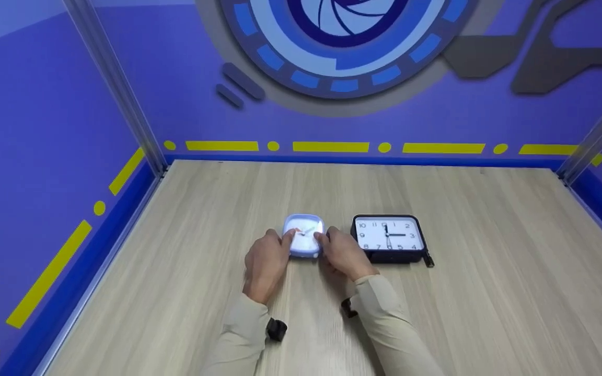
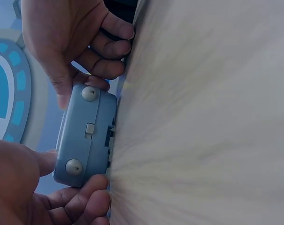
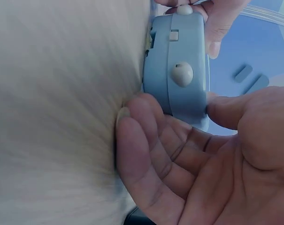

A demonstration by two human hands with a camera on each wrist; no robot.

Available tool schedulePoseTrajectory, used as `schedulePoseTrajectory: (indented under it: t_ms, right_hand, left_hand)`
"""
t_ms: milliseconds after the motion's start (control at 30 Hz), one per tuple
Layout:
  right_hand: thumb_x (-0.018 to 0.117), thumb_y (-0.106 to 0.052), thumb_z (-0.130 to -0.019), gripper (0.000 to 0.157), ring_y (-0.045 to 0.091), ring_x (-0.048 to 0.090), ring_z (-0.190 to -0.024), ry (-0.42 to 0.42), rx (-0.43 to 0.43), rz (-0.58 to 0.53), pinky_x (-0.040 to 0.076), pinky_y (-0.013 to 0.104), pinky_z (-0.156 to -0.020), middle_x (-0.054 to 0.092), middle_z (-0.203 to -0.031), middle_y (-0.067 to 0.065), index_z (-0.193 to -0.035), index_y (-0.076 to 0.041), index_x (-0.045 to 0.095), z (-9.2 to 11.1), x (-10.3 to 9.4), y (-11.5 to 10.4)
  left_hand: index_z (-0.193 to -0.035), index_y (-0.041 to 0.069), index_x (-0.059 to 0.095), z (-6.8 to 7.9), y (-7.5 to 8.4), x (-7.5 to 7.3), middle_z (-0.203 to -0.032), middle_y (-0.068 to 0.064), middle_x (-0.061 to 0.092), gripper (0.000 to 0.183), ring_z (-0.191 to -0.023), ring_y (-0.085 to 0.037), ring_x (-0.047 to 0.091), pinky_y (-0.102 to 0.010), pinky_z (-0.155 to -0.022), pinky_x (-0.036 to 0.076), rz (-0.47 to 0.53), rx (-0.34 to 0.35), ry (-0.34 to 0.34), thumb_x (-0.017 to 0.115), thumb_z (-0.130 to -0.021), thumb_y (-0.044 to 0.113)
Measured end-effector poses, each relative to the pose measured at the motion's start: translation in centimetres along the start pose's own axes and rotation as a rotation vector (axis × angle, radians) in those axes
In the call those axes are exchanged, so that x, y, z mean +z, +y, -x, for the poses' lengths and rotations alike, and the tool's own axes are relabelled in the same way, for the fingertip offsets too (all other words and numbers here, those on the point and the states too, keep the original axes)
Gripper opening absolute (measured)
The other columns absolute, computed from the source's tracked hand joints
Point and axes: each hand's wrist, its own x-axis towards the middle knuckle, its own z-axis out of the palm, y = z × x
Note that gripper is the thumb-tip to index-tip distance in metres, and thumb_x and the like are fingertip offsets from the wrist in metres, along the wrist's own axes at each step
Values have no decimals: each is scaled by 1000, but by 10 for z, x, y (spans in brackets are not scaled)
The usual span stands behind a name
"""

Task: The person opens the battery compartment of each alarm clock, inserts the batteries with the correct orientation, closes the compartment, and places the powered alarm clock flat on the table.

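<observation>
A small light-blue alarm clock (image 1: 305,243) with a white dial lies face up on the wooden table, held from both sides. My left hand (image 1: 268,261) grips its left side, thumb over the front rim and the other fingers curled at the edge. On the opposite side my right hand (image 1: 347,255) pinches it the same way. The left wrist view shows the near side of the clock (image 2: 98,140), with two round feet and a small square switch. In the right wrist view, the right fingers (image 3: 132,145) curl low beside the clock, near the tabletop.
Just right of my right hand lies a black rectangular clock (image 1: 391,256) with a white dial and a black tab at its lower right corner. A blue-purple printed wall (image 1: 332,125) borders the back of the wooden table (image 1: 489,292), with another panel (image 1: 45,130) at left.
</observation>
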Motion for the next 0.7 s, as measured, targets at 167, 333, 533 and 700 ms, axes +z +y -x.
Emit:
schedulePoseTrajectory:
  t_ms: [167, 333, 533, 700]
  right_hand:
    - [51, -34, -114, 33, 20, 62, -62, 1, 0, -8, 50, 34, -54, 63, -78, 8, -101, -5, 60, 1, 1, 1]
    - [51, -33, -114, 33, 19, 62, -62, 13, -19, 12, 51, 33, -55, 64, -77, 7, -99, -4, 61, 4, 0, 2]
    - [49, -27, -114, 32, 18, 59, -61, 22, -58, 32, 48, 33, -57, 61, -75, 5, -95, -4, 62, 10, -5, 1]
    - [49, -24, -114, 30, 18, 59, -63, 19, -78, 28, 49, 34, -59, 61, -76, 5, -96, -4, 64, 14, -8, 0]
  left_hand:
    - [-87, 6, 62, 0, 0, 0, -70, -4, 58, 45, -62, -21, 53, -39, -58, 40, 2, 1, -14, 60, -108, 45]
    - [-85, 7, 64, -1, -3, -2, -70, -3, 59, 47, -62, -20, 54, -39, -58, 40, 20, 15, -37, 59, -107, 48]
    - [-81, 7, 66, -2, -6, -5, -69, -3, 59, 50, -61, -20, 54, -38, -58, 41, 52, 27, -61, 55, -109, 46]
    - [-74, 10, 61, -3, -7, -5, -66, 1, 51, 49, -59, -18, 48, -37, -56, 37, 34, 12, -64, 55, -109, 45]
